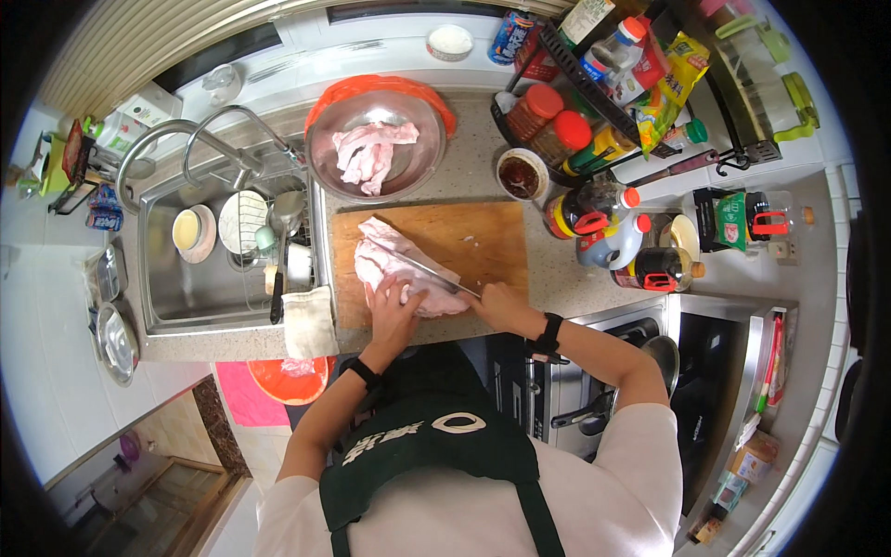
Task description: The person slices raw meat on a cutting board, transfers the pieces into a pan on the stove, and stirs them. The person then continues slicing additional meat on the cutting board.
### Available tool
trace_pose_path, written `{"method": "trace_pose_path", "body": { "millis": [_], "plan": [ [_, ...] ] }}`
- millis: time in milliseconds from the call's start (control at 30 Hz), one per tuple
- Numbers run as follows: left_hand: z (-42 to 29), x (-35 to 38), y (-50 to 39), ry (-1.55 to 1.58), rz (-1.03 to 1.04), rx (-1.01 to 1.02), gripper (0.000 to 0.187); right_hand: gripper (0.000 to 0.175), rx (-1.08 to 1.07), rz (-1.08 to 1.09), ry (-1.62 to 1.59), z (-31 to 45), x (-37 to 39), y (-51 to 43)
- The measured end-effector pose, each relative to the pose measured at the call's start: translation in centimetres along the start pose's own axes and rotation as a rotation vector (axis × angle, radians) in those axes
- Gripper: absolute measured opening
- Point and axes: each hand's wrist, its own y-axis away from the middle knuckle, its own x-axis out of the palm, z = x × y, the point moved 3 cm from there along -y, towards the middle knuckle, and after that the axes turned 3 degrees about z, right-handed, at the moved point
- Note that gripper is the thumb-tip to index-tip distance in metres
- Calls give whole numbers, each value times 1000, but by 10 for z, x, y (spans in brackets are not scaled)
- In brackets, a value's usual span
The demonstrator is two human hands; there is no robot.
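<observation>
A large piece of pale raw meat [400,261] lies on a wooden cutting board [480,237]. My left hand [393,310] presses on its near side, fingers spread over the surface. In my right hand [498,306] is the handle of a knife [424,267], mostly covered by my fingers. The blade lies slantwise across the meat, pointing up and to the left; how deep it sits I cannot tell. Beyond the board, a steel bowl [320,167] holds strips of similar meat [372,153].
Left of the board is a steel sink [209,292] with dishes and a wire rack. A folded cloth [310,324] hangs over the counter's front edge. Sauce bottles [581,212] and a small bowl of dark sauce [522,174] stand at right. Below them is a stove [585,397] with a pan.
</observation>
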Motion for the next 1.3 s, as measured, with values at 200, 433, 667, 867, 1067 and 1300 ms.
{"method": "trace_pose_path", "body": {
  "millis": [200,433,667,867,1067,1300],
  "plan": [
    [2,5,2,-32,-17,-4,58,68,-35,21,-14,28,-9,-17],
    [9,4,2,-63,-82,-4,58,70,-28,63,91,33,-10,-46],
    [14,2,-2,-151,-70,-62,61,77,47,108,23,12,-6,-32],
    [19,1,-5,-140,-69,-85,63,76,48,111,53,-7,-1,-14],
    [21,-2,-8,-152,-31,-95,60,75,8,-5,68,-29,11,11],
    [28,-23,-8,-98,-18,-45,57,75,128,-54,5,-70,13,60]
  ]
}}
